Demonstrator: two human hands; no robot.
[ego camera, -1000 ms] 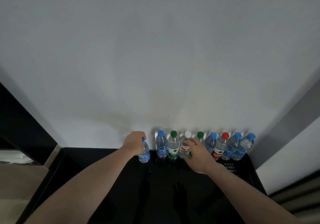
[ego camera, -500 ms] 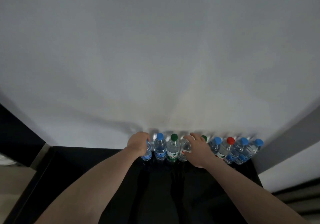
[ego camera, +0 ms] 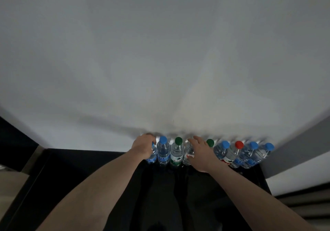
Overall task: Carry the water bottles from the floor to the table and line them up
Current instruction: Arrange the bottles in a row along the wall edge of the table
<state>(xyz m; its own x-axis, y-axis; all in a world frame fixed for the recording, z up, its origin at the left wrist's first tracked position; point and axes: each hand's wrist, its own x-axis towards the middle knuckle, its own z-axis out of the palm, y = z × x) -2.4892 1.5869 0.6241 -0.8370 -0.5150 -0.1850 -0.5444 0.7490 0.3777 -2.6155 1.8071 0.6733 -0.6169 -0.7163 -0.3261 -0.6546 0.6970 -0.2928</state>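
Note:
Several water bottles stand in a row along the far edge of the black table (ego camera: 89,177), against the white wall. My left hand (ego camera: 143,146) is closed over the top of the leftmost blue-labelled bottle (ego camera: 152,156). To its right stand a blue-capped bottle (ego camera: 163,152) and a green-capped bottle (ego camera: 177,153). My right hand (ego camera: 200,153) rests with spread fingers against the red-labelled bottle (ego camera: 187,154), whose cap is hidden. Behind that hand a second green cap (ego camera: 210,142) shows. Further right are a blue-capped bottle (ego camera: 221,150), a red-capped bottle (ego camera: 234,153) and two more blue-capped ones (ego camera: 257,155).
The white wall (ego camera: 160,61) rises right behind the row. A grey wall section (ego camera: 303,141) closes the right side. The table's left edge (ego camera: 30,175) drops to a pale floor, with a dark panel (ego camera: 14,141) at far left.
The leftmost bottle in my left hand moved back into line beside the row. My right hand slid from the bottle's side up to its top, fingers spreading. The view tilted upward.

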